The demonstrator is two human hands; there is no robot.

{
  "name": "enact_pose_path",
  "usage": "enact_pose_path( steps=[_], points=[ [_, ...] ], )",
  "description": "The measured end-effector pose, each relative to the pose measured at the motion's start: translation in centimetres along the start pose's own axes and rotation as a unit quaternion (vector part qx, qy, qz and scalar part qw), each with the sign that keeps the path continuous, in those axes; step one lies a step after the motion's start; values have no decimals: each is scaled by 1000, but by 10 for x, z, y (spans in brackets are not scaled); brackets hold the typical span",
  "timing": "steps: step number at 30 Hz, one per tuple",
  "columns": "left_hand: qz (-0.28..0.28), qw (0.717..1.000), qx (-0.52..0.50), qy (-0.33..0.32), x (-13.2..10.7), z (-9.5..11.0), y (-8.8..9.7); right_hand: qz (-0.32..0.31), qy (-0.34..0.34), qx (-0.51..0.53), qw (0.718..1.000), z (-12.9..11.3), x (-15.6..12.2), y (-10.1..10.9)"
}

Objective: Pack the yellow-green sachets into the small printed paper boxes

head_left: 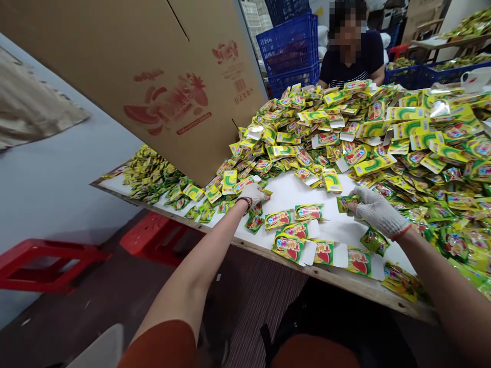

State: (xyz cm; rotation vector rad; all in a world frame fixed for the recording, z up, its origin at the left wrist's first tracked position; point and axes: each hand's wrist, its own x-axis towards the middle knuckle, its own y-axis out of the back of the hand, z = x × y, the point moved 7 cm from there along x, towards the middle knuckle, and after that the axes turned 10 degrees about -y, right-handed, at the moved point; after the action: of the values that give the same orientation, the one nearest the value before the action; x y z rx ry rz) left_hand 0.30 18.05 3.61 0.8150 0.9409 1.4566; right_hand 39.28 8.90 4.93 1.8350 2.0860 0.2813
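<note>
My right hand (378, 210), in a pale knitted glove, pinches a small green candy packet (345, 203) above the table (282, 185). The left hand (251, 194), gloved too, is closed at the edge of the heap. A yellow-green corner of a small packet (267, 193) pokes out from its fingertips; the rest is hidden. Between the hands lie several small printed boxes (325, 252) with white flaps, in rough rows near the front edge. One green packet (374, 241) rests just below my right hand, and another packet (253, 223) below my left.
A large cardboard carton (169, 92) stands at the back left. Mixed boxes and packets (368, 125) are heaped across the back and right, with more packets (153, 171) at left. Across the table sits a person (353, 56). Blue crates (287, 48) and red stools (153, 237) surround it.
</note>
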Motion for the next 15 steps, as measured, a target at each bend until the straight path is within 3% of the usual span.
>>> enact_pose_path(
  steps=[4,7,11,13,15],
  points=[
    [18,994,-100,-42,-26,40,-6,-4,8,41,999,-8,-7,-4],
    [-23,980,-180,-85,-52,89,-25,-11,16,79,997,-20,-16,-11],
    [-163,914,-320,-191,-94,161,-55,-65,35,149,986,-30,-19,-24],
    [-204,877,-372,-225,-110,186,-61,-68,30,144,987,-26,-15,-25],
    [-214,861,-394,-241,-116,199,-61,-62,13,137,989,-18,-11,-25]
  ],
)
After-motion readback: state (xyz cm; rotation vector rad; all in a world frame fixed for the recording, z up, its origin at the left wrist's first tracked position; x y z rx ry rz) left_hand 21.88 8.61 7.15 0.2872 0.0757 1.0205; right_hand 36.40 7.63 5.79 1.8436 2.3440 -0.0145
